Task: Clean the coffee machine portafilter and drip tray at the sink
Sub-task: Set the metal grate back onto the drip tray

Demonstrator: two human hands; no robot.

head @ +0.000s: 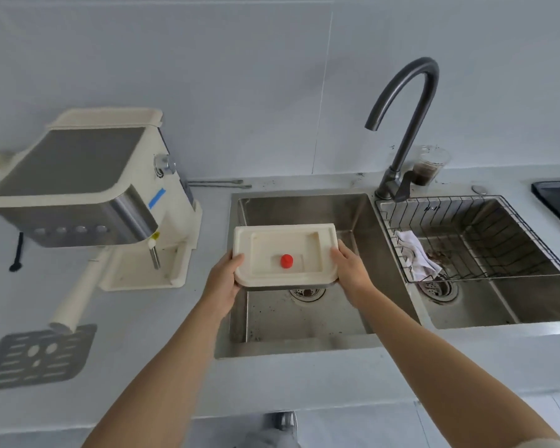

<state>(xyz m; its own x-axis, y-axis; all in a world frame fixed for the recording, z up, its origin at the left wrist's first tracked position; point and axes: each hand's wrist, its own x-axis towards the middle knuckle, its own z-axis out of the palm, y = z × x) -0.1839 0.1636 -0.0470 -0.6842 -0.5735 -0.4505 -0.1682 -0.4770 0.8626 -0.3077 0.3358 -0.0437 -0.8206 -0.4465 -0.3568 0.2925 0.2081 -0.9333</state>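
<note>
While I'm standing at the sink [382,253], I'm holding the cream drip tray [285,255] over the left basin, my left hand [222,282] gripping its left edge and my right hand [349,273] gripping the right. The coffee machine [88,192] is sitting on the counter to the left, with the metal grate [39,357] lying nearer me.

A: What is the tray [285,253] made of?
B: Matt cream plastic, smooth, with a glossy red knob [286,260].
A: And the sink [304,208]?
B: Brushed steel, speckled with grounds. The tap [411,124] is dark satin metal; the rag [416,255] is stained white cloth.
</note>
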